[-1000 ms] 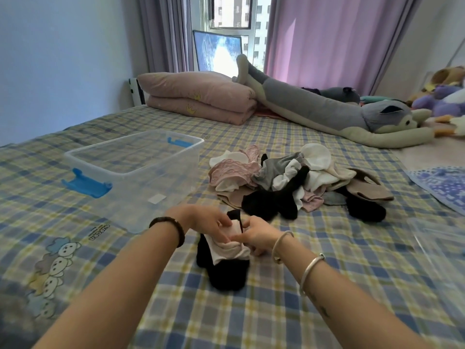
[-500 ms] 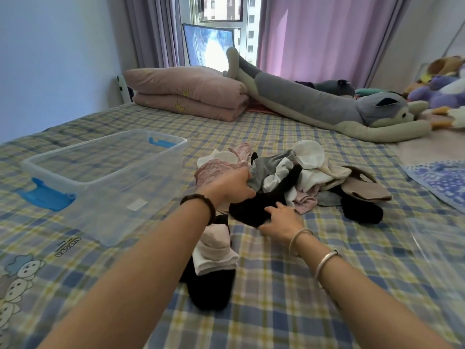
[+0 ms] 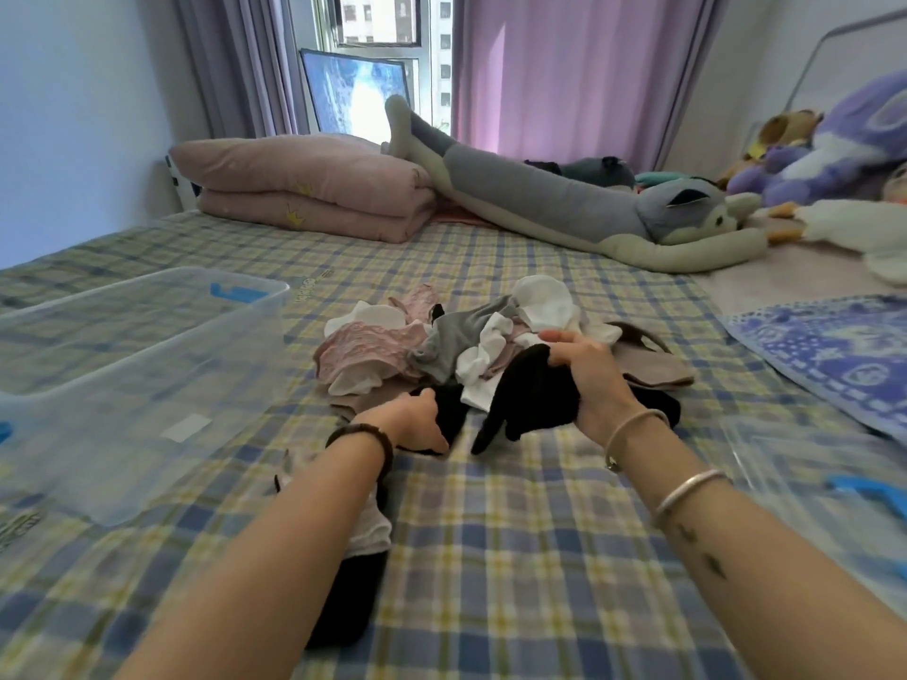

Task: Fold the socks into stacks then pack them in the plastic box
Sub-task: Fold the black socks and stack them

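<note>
A loose pile of socks [image 3: 432,346] in pink, grey, white, beige and black lies mid-bed. My right hand [image 3: 589,380] is shut on a black sock [image 3: 530,400] at the pile's front, its end drooping toward me. My left hand [image 3: 412,427] grips another piece of black sock [image 3: 454,414] just left of it. A folded stack of socks [image 3: 370,532], pale on top of black, lies under my left forearm, partly hidden. The clear plastic box [image 3: 162,346] with blue latches stands open at the left.
The bed has a checked blue and yellow sheet [image 3: 515,557]. A folded pink quilt [image 3: 304,188] and a long grey plush dog [image 3: 589,208] lie at the back. Plush toys [image 3: 834,154] crowd the right. A clear lid [image 3: 810,463] with a blue latch lies at the right.
Both hands left the folded stack, reached into the pile and took hold of black socks. My right hand has lifted one. The view has shifted left to right.
</note>
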Motion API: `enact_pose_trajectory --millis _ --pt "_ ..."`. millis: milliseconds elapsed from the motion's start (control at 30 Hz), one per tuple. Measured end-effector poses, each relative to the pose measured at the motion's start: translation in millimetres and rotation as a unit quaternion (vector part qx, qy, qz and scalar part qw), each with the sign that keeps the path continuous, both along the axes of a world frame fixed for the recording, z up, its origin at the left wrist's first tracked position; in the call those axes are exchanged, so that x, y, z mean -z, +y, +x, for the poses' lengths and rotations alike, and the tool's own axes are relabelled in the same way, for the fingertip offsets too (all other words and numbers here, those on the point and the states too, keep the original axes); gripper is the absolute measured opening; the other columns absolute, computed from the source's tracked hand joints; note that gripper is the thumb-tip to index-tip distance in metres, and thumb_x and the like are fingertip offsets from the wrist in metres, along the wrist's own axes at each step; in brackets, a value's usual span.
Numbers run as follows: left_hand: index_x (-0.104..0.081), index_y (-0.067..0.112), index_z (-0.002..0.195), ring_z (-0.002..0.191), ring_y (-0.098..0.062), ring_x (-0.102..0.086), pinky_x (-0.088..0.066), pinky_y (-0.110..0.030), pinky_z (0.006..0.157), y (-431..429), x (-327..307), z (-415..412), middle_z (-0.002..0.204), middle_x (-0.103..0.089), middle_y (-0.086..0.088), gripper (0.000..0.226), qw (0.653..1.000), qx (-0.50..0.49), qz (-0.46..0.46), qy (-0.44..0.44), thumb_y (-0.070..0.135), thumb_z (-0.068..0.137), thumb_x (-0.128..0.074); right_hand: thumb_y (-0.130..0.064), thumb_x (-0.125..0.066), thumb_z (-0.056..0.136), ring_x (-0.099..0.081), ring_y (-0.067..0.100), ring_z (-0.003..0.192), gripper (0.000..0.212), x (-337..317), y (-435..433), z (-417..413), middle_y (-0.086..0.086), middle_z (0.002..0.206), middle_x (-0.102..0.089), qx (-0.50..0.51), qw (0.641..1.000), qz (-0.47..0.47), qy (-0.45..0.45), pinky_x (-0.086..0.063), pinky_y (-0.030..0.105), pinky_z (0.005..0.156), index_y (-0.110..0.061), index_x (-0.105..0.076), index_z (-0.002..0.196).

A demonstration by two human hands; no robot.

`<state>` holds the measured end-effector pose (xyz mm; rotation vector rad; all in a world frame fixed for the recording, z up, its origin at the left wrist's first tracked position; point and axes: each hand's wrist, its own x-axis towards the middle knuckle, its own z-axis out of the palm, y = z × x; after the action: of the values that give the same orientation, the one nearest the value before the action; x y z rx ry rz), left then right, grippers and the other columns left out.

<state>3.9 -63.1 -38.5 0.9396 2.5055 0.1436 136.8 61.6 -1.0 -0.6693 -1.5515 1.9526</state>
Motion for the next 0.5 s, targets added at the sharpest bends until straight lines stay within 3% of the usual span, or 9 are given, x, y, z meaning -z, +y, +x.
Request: enact_pose_trajectory --millis 133,267,300,333,400,433,500 --pt "-0.019 -0.001 0.138 0.120 -0.034 -0.049 -0.043 -0.033 0.085 -6 4 3 0.135 -0.043 -0.022 0.062 0.998 -0.057 0.006 0.042 0.019 0.089 -0.050 0.009 -0.042 0.080 -0.055 0.018 0.069 0.027 0 0 9 0.007 0.074 -0.057 -0.034 0.999 0.021 -0.011 -0.046 0.026 0.061 -0.013 -0.058 0.081" --pt "-0.045 -0.001 0.116 0.113 -0.034 -0.052 -0.042 -0.032 0.079 -6 -5 7 0.122 -0.052 -0.021 0.032 0.997 -0.021 0.023 0.072 0.015 0.089 -0.050 0.006 -0.039 0.079 -0.051 0.006 0.052 0.037 1 2 18 -0.002 0.055 -0.053 -0.110 0.983 0.099 -0.106 -0.040 0.015 0.051 -0.012 -0.061 0.055" --pt "-0.052 0.003 0.096 0.103 -0.035 -0.056 -0.041 -0.032 0.071 -4 -10 9 0.107 -0.057 -0.020 0.014 0.997 -0.012 0.036 0.065 0.014 0.088 -0.050 -0.002 -0.043 0.082 -0.051 0.003 0.045 0.040 2 1 21 -0.004 0.048 -0.054 -0.155 0.963 0.137 -0.173 -0.038 0.013 0.050 -0.015 -0.062 0.049" --pt "-0.050 0.007 0.075 0.091 -0.038 -0.058 -0.039 -0.032 0.063 -2 -15 10 0.088 -0.057 -0.020 0.013 0.997 -0.013 0.061 0.053 0.013 0.086 -0.050 -0.014 -0.047 0.085 -0.051 0.001 0.042 0.041 4 1 23 -0.007 0.042 -0.055 -0.204 0.923 0.194 -0.263 -0.038 0.013 0.052 -0.017 -0.062 0.047" --pt "-0.036 0.011 0.055 0.071 -0.042 -0.051 -0.035 -0.035 0.053 1 -22 13 0.062 -0.043 -0.020 0.032 0.992 -0.029 0.111 0.044 0.013 0.085 -0.049 -0.040 -0.044 0.091 -0.052 0.004 0.046 0.044 11 -1 24 -0.008 0.038 -0.056 -0.260 0.820 0.296 -0.415 -0.037 0.020 0.056 -0.018 -0.061 0.057" --pt "-0.033 0.012 0.052 0.062 -0.038 -0.048 -0.034 -0.036 0.051 1 -24 14 0.058 -0.039 -0.019 0.036 0.988 -0.039 0.142 0.050 0.013 0.085 -0.049 -0.046 -0.042 0.092 -0.051 0.007 0.048 0.043 16 -2 24 -0.007 0.042 -0.057 -0.253 0.803 0.311 -0.441 -0.038 0.021 0.055 -0.018 -0.058 0.062" --pt "-0.032 0.011 0.049 0.050 -0.024 -0.036 -0.027 -0.032 0.048 1 -27 15 0.053 -0.036 -0.010 0.040 0.977 -0.048 0.200 0.058 0.011 0.087 -0.047 -0.040 -0.045 0.093 -0.051 0.013 0.056 0.032 25 -4 19 -0.006 0.059 -0.055 -0.192 0.833 0.332 -0.399 -0.040 0.017 0.054 -0.024 -0.047 0.065"
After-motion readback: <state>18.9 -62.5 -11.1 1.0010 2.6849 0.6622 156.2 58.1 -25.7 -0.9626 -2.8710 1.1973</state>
